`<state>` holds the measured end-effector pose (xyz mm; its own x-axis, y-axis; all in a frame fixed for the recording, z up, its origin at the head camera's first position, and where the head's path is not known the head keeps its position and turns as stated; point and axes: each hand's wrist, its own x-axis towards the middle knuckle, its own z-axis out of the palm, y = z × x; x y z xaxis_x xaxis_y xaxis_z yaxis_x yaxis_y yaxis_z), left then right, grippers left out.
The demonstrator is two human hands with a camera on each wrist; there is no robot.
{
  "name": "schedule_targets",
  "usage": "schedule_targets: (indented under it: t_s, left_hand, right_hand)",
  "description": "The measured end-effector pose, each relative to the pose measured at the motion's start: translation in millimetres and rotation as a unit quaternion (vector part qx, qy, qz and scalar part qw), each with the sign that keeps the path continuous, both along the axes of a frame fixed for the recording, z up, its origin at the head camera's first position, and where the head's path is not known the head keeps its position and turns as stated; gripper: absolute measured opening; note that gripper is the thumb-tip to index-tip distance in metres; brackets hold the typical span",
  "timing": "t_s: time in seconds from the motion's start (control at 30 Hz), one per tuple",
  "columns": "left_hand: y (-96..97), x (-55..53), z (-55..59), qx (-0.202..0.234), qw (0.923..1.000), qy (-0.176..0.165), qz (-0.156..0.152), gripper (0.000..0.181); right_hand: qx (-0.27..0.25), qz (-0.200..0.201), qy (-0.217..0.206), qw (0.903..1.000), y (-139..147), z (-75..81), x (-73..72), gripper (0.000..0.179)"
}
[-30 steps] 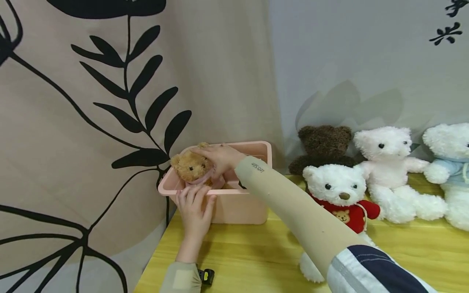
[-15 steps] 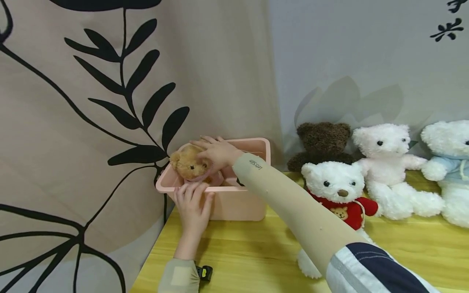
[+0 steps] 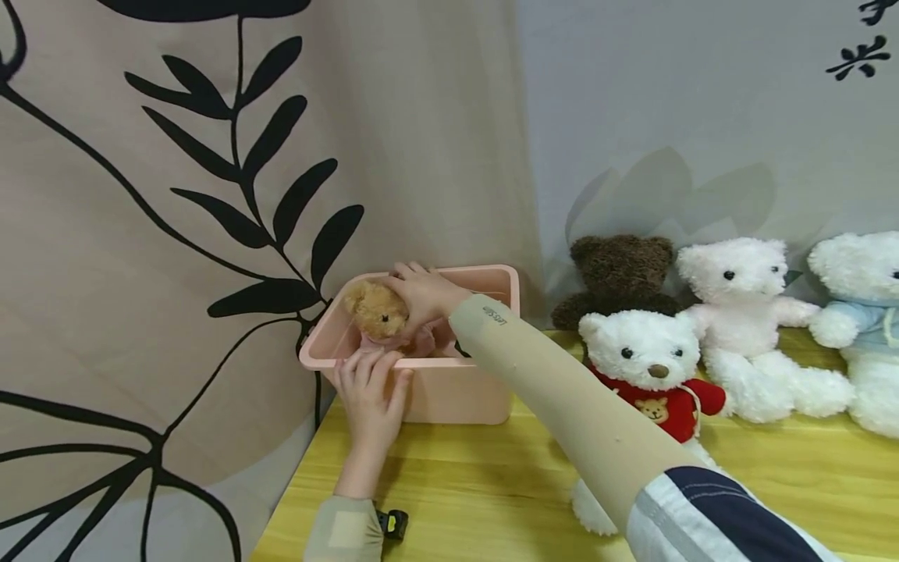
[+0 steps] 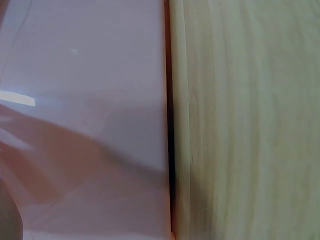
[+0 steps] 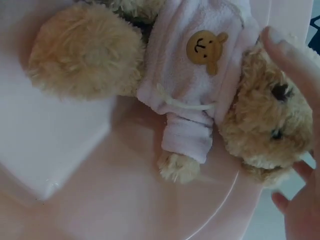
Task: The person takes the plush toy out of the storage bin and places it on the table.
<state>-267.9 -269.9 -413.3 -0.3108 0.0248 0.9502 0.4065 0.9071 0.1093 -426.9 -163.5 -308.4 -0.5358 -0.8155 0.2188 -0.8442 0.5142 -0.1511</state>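
Observation:
A light-brown teddy bear (image 3: 372, 308) in a pink top sits inside the left part of a pink plastic bin (image 3: 463, 398). My right hand (image 3: 424, 297) holds its head from the right, the fingers covering part of the face. In the right wrist view the teddy bear's pink top (image 5: 185, 60) carries a small bear-face patch, and the thumb and fingers of the right hand (image 5: 302, 215) lie round the head. My left hand (image 3: 368, 398) grips the bin's front rim, fingers over the edge and thumb outside. The left wrist view shows mostly the bin's wall (image 4: 100, 75).
Right of the bin sit a dark-brown bear (image 3: 621, 269), a white bear in pale pink (image 3: 737, 273), one in blue (image 3: 864, 273) and one in a red sweater (image 3: 642, 351). The wooden table (image 3: 477, 492) ends at the left. A curtain (image 3: 435, 156) hangs behind.
The teddy bear's head has shifted slightly right inside the bin and turned, so less of its face shows. The right hand stays at its head; the left hand keeps its place on the rim.

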Motion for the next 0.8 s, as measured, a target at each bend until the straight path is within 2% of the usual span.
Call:
schedule_targets:
  t_s: [0.1, 0.3, 0.47, 0.57, 0.67, 0.8]
  left_hand:
    - [1.4, -0.2, 2.0, 0.001, 1.0000, 0.004, -0.002, 0.042]
    - [3.9, -0.6, 3.8, -0.008, 0.9999, 0.010, -0.006, 0.042]
    - [8.4, -1.7, 1.6, -0.011, 0.9998, 0.007, -0.012, 0.042]
    - [9.3, -3.1, 0.5, -0.008, 0.9998, 0.007, -0.016, 0.041]
    - [6.6, -2.9, 0.6, -0.002, 0.9998, 0.009, -0.015, 0.042]
    - [2.0, 1.6, -1.1, 0.001, 1.0000, 0.002, -0.007, 0.043]
  right_hand:
    - [0.011, -0.006, 0.021, 0.9997, 3.2, 1.3, -1.4, 0.115]
    - [0.017, -0.002, 0.013, 0.9998, 8.7, -0.2, -3.6, 0.121]
    - [0.025, 0.003, 0.034, 0.9991, 15.5, -0.7, -6.3, 0.117]
    - [0.037, -0.009, 0.033, 0.9987, 20.4, 12.1, -4.8, 0.106]
    - [0.039, -0.023, 0.031, 0.9985, 23.7, 31.8, -1.6, 0.099]
    - [0.006, -0.020, 0.036, 0.9991, 30.0, 52.9, 2.2, 0.097]
